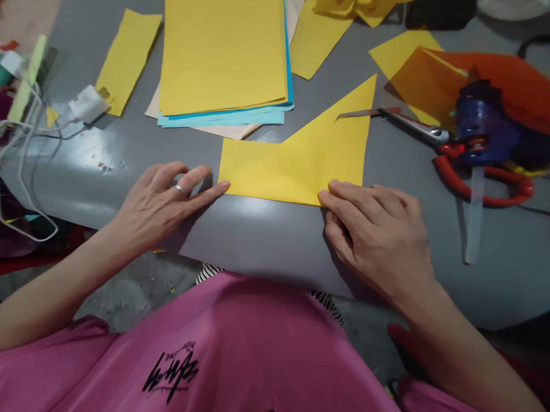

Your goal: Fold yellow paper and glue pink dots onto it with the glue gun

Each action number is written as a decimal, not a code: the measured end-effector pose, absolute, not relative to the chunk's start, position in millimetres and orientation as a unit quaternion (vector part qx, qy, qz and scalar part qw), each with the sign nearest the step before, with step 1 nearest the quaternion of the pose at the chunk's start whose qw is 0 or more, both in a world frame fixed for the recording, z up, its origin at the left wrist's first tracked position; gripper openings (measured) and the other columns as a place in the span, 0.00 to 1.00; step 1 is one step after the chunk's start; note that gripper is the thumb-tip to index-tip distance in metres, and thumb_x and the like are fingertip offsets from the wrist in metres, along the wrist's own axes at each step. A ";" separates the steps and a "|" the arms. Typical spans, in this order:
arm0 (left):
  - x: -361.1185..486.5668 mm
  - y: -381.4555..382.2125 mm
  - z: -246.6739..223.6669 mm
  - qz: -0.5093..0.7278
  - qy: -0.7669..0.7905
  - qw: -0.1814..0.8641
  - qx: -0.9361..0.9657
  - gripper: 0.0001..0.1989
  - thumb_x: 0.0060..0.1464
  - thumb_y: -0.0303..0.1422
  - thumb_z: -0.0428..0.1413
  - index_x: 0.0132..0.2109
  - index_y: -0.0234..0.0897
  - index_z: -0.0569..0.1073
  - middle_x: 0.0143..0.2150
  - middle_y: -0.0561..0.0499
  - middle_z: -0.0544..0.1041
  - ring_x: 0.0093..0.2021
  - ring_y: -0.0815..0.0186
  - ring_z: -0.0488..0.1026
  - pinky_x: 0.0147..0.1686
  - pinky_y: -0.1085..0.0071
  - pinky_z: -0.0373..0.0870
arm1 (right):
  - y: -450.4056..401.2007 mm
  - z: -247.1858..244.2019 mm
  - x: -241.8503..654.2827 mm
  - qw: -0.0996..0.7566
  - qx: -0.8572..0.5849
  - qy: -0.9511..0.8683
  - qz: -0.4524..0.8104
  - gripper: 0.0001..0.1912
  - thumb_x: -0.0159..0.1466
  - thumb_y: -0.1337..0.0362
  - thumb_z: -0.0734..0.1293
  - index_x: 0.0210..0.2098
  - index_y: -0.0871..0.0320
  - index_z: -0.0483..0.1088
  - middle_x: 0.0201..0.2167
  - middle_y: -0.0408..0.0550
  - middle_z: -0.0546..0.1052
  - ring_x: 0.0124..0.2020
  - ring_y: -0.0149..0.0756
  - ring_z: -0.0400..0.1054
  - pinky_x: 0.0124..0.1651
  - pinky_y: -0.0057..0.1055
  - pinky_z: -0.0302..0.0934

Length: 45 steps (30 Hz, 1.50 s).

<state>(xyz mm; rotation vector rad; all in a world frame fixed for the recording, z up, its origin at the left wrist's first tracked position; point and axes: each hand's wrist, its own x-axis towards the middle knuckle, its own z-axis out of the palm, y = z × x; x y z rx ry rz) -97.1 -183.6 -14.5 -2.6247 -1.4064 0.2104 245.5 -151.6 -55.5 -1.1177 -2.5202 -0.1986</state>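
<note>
A folded yellow paper (295, 167) lies flat near the table's front edge, its upper right corner rising to a point. My left hand (163, 201), with a ring on one finger, touches the paper's lower left corner with one fingertip; its fingers are apart. On the lower right part of the paper rest the fingertips of my right hand (376, 232), its fingers stretched out and pressing the edge down. Scissors with red handles (456, 177) lie to the right, their blade tips over the paper's right part.
Behind the folded paper is a stack of yellow and blue sheets (224, 52). A blue glue gun (479, 127) lies at the right, over the scissors. A white charger (88, 105) with cable is at the left, beside a yellow paper strip (131, 57).
</note>
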 end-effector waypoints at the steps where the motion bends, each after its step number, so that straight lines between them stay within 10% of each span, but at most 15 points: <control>1: -102.1 -187.8 -13.4 0.070 -0.499 0.083 -0.860 0.34 0.62 0.22 0.51 0.70 0.57 0.58 0.65 0.48 0.68 0.61 0.50 0.67 0.54 0.54 0.68 | -151.6 -55.4 245.4 0.186 -0.398 -0.896 -0.068 0.13 0.68 0.66 0.64 0.51 0.56 0.73 0.52 0.50 0.81 0.47 0.43 0.75 0.52 0.42 0.60; 8: -58.6 -188.7 -25.8 -0.125 -0.425 0.117 -0.889 0.24 0.67 0.30 0.50 0.68 0.33 0.61 0.61 0.39 0.74 0.59 0.57 0.71 0.58 0.61 0.68 | -151.4 -54.1 244.2 0.176 -0.408 -0.895 -0.038 0.15 0.68 0.66 0.63 0.52 0.56 0.73 0.53 0.52 0.80 0.48 0.47 0.74 0.54 0.46 0.61; 16: -11.9 -172.9 -54.0 -0.108 -0.377 -0.005 -0.920 0.42 0.63 0.59 0.41 0.66 0.26 0.65 0.65 0.36 0.71 0.63 0.51 0.68 0.64 0.57 0.63 | -156.4 -49.4 243.2 0.144 -0.448 -0.883 0.011 0.18 0.70 0.65 0.60 0.57 0.54 0.72 0.56 0.52 0.78 0.54 0.47 0.72 0.61 0.50 0.57; 28: -16.1 -176.1 -57.9 -0.138 -0.371 -0.012 -0.918 0.39 0.64 0.57 0.46 0.67 0.28 0.63 0.64 0.36 0.72 0.64 0.50 0.68 0.64 0.54 0.63 | -187.3 -50.6 195.7 0.091 -0.448 -0.889 -0.035 0.30 0.73 0.48 0.53 0.67 0.57 0.63 0.69 0.51 0.63 0.72 0.52 0.50 0.73 0.60 0.33; 45: -15.6 -177.7 -54.9 -0.109 -0.372 0.018 -0.922 0.42 0.62 0.59 0.46 0.69 0.28 0.60 0.65 0.37 0.71 0.64 0.51 0.68 0.65 0.57 0.62 | -200.9 -56.3 272.6 0.126 -0.510 -0.847 -0.080 0.38 0.68 0.44 0.62 0.71 0.56 0.55 0.66 0.59 0.68 0.69 0.62 0.56 0.69 0.68 0.38</control>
